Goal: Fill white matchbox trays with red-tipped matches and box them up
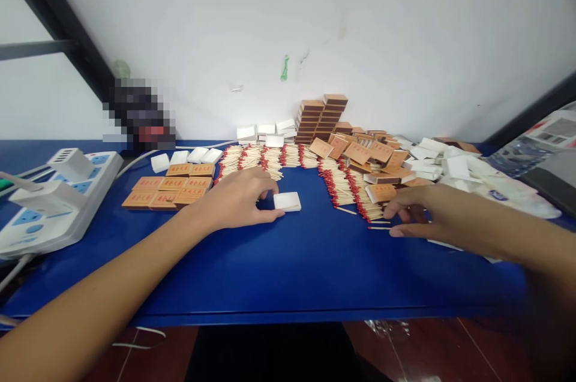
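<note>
My left hand (240, 199) rests on the blue table (279, 268), its fingers pinching the edge of a small white matchbox tray (288, 201). My right hand (420, 214) lies low over the table at the near end of a spread of red-tipped matches (346, 190), fingers curled toward a few loose matches (380, 226); whether it holds any is hidden. Brown matchbox sleeves (360, 154) lie in a heap behind the matches.
Flat brown matchboxes (168, 190) lie in rows at the left, white trays (186, 157) behind them. A stack of brown boxes (319, 118) stands against the wall. More white trays (445, 166) pile at the right. A power strip (54, 196) sits far left.
</note>
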Demonstrator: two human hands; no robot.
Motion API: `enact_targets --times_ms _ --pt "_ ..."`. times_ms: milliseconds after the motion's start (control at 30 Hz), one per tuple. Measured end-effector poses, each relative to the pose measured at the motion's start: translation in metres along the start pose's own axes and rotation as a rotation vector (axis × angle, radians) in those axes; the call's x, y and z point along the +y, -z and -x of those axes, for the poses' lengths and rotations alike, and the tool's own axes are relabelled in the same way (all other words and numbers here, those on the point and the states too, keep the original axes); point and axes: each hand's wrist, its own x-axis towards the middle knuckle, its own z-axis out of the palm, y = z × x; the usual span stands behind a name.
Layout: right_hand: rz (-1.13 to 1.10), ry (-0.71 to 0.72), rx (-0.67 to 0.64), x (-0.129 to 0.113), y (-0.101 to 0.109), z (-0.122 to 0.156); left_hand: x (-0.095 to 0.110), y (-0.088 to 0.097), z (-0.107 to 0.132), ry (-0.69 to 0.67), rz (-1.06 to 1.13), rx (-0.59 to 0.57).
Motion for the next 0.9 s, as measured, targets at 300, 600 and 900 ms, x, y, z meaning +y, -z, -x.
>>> enact_targets --times_ms 300,600,900 --pt "-0.117 0.064 0.057 -0.028 -0.019 0.013 0.005 0.003 0.0 -0.02 0.005 0.022" --pt "0.048 0.329 0.197 -0.118 -0.008 -0.053 0.016 0.004 0.0 -0.047 0.005 0.013" --pt "-0.158 0.216 0.156 -0.096 0.002 -0.059 0.016 0.006 0.001 -0.038 -0.017 0.016"
